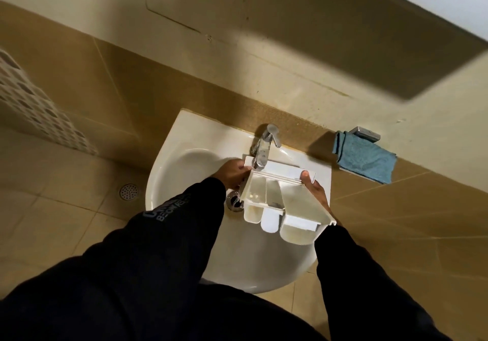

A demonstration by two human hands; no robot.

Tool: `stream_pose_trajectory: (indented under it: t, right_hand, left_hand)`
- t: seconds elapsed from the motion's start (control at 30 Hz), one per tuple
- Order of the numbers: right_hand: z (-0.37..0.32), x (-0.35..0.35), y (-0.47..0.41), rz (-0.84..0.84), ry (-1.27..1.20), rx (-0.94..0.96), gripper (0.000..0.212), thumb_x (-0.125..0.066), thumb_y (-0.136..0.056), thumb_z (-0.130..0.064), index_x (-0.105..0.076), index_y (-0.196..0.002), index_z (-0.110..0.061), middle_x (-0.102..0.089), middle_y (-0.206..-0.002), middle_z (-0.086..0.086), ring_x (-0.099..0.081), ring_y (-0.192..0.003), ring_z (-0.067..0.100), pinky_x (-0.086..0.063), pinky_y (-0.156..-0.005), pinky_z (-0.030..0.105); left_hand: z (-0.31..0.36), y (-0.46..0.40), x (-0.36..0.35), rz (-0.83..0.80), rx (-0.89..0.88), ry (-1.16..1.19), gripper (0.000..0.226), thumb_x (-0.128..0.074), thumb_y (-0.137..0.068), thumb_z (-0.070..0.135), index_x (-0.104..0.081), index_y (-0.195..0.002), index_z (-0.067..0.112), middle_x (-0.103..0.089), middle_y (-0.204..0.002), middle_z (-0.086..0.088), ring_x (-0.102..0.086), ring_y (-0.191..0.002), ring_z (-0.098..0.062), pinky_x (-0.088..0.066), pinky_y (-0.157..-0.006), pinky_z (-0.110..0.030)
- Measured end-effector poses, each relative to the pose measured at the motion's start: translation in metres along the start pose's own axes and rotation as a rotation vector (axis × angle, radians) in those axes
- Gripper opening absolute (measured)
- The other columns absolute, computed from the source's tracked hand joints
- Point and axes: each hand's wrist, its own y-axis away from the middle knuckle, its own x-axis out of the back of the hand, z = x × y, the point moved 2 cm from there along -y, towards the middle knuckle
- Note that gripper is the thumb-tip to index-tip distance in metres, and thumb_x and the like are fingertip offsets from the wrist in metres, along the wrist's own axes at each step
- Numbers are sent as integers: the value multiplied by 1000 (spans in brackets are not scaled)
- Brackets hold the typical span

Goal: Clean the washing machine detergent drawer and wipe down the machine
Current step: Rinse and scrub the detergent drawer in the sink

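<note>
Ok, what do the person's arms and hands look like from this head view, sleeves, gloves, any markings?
Both arms wear long black sleeves that end at the wrists. The left sleeve carries pale printed lettering on the forearm, too blurred to read; the right sleeve looks plain. The left hand and right hand are bare, with no gloves. No watch or rings show.

white sink [184, 235], tiled floor [52, 222] below
</note>
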Motion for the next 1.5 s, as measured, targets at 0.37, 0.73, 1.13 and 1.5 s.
stream_pose_trajectory:
  t: [0.37,0.73,1.13,1.5]
  right_hand:
    - [-2,-11,7,19,126,-82,64,-48,-85,-75,-58,-99,-13,-57,-88,5,-63,-86,22,-43,-72,29]
    - [-52,-5,65,-161,222,-39,48,-60,-85,-60,-61,-112,-21,-66,-91,-14,-63,-89,14,-47,-87,35]
    - [-132,-7,131,-271,807,267,86,-77,-70,-60,-35,-142,-37,-51,-113,-26,-56,-100,-2,-45,-86,19]
    - [-82,-10,124,404,484,350,47,-73,-79,-54,-49,-75,-13,-54,-63,1,-48,-56,17,-31,-48,28]
  left_hand:
    - [-2,5,6,159,-7,40,37,-52,-98,19,-47,-65,4,-55,-99,-40,-53,-82,-42,-40,-74,-41]
    - [-6,10,10,129,38,188,26,-45,-102,18,-61,-106,-2,-61,-119,-29,-58,-109,-40,-46,-87,-38]
    - [4,-2,17,144,64,-254,37,-48,-98,44,-59,-83,12,-67,-105,-18,-61,-100,-36,-40,-75,-31]
    - [7,-2,18,97,-25,-448,47,-62,-89,47,-48,-60,13,-60,-74,-14,-60,-82,-29,-34,-64,-29]
